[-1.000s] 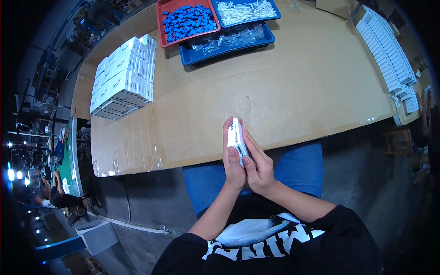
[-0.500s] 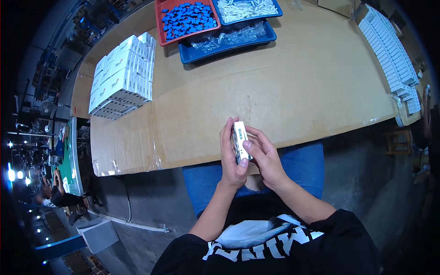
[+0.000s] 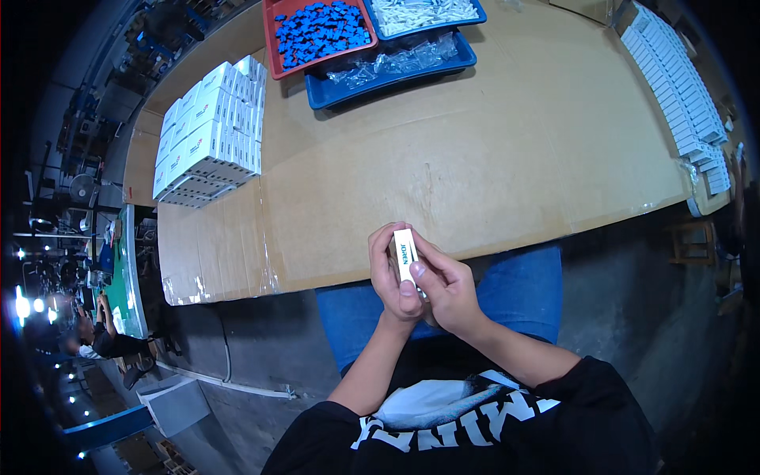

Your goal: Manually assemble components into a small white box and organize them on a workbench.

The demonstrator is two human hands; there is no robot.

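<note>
Cradling a small, white, oblong box (image 3: pixel 404 252) with dark print, the person's left grip (image 3: pixel 385 277) and right grip (image 3: pixel 450 291) are closed around it from either side. From here I see the box between the two palms, near the close edge of the brown, cardboard-covered table (image 3: pixel 443 166). Ahead of the grips and to their left rises a block of stacked white cartons (image 3: pixel 198 138); farther ahead sits a red plastic tray (image 3: pixel 271 47) of small blue pieces. Well off to their right run rows of slim white boxes (image 3: pixel 673 95).
</note>
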